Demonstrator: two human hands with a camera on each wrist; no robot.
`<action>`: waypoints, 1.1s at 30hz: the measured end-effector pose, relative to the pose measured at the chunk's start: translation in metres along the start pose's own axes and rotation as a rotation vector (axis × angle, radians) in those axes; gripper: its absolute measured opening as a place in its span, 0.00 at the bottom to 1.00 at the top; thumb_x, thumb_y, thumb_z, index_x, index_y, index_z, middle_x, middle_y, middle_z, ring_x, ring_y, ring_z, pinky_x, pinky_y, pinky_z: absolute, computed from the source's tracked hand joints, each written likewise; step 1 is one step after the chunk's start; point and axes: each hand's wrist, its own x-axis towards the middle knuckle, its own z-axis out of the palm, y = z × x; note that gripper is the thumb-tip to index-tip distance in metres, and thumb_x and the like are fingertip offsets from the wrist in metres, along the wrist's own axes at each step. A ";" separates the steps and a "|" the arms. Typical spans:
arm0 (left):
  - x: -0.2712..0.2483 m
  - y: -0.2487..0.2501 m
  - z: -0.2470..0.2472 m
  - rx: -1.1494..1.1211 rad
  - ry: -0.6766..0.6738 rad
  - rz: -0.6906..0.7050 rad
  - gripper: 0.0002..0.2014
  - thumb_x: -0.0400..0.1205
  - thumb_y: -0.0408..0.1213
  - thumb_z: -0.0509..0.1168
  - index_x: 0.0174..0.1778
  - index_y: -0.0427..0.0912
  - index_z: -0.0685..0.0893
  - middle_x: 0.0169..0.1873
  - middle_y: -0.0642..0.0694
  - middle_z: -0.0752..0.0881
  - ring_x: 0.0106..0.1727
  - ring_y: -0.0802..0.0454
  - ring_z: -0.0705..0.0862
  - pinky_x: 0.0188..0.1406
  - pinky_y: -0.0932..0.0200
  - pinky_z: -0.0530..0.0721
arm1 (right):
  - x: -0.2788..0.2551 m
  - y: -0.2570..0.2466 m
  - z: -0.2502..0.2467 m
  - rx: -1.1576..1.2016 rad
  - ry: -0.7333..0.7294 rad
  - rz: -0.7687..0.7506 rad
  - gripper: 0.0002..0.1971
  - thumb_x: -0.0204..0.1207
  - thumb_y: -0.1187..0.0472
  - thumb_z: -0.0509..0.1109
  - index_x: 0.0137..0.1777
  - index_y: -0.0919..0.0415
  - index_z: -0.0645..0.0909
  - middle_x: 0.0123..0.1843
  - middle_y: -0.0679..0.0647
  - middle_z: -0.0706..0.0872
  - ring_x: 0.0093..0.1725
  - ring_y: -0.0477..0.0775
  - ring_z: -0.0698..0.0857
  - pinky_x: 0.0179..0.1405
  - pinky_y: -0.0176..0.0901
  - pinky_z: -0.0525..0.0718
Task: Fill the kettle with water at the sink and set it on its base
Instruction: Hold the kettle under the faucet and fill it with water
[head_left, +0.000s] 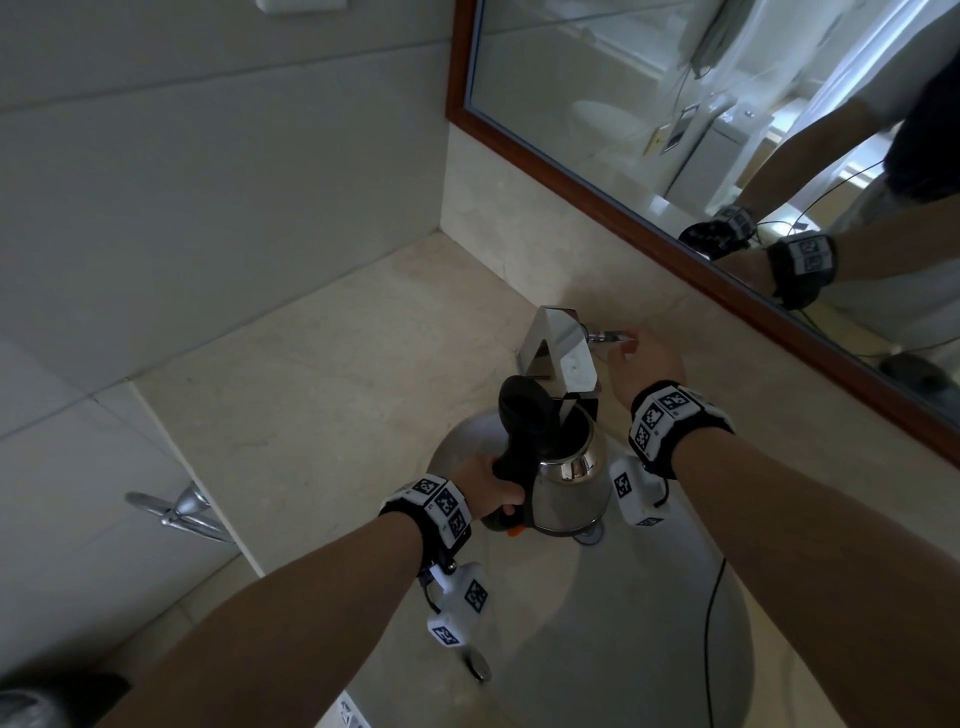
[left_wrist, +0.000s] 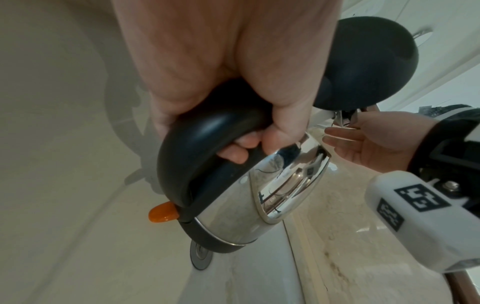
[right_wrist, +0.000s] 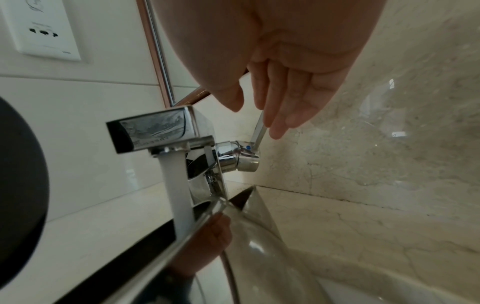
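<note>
A steel kettle (head_left: 569, 483) (left_wrist: 233, 205) hangs over the sink basin (head_left: 597, 623), its black lid (head_left: 524, 410) (left_wrist: 363, 61) flipped open. My left hand (head_left: 491, 486) (left_wrist: 246, 148) grips its black handle (left_wrist: 202, 154). The mouth sits under the square chrome faucet (head_left: 561, 348) (right_wrist: 155, 127). In the right wrist view a white stream of water (right_wrist: 179, 195) falls past the kettle rim (right_wrist: 182, 242). My right hand (head_left: 636, 353) (right_wrist: 262, 111) is at the thin faucet lever (head_left: 608, 336) (right_wrist: 259, 131) with straight fingers; contact is unclear. The kettle's base is not in view.
A wood-framed mirror (head_left: 727, 156) runs along the back right. The marble counter (head_left: 337, 389) spreads to the left of the sink. A wall socket (right_wrist: 41, 28) sits above the counter. A chrome fitting (head_left: 176, 512) sticks out low on the left. A black cable (head_left: 709, 623) crosses the basin.
</note>
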 end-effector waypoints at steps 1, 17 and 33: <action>-0.001 0.000 0.000 -0.001 -0.002 0.001 0.10 0.68 0.32 0.69 0.21 0.44 0.81 0.23 0.49 0.85 0.37 0.49 0.84 0.57 0.50 0.85 | 0.000 0.000 -0.001 0.002 0.004 -0.002 0.16 0.82 0.59 0.59 0.67 0.61 0.77 0.61 0.64 0.85 0.60 0.66 0.84 0.53 0.49 0.80; -0.001 0.002 0.005 -0.032 0.027 0.036 0.10 0.70 0.28 0.68 0.22 0.41 0.80 0.24 0.46 0.83 0.31 0.53 0.82 0.51 0.55 0.85 | 0.003 0.001 -0.003 -0.040 -0.056 0.007 0.21 0.82 0.58 0.61 0.75 0.62 0.73 0.70 0.62 0.82 0.69 0.66 0.80 0.67 0.54 0.78; 0.008 -0.014 0.005 -0.054 -0.016 -0.010 0.14 0.67 0.32 0.69 0.15 0.48 0.81 0.21 0.49 0.84 0.38 0.47 0.84 0.61 0.44 0.86 | 0.005 0.003 0.001 -0.087 -0.053 -0.006 0.18 0.82 0.59 0.61 0.70 0.64 0.76 0.68 0.64 0.82 0.66 0.66 0.81 0.62 0.51 0.79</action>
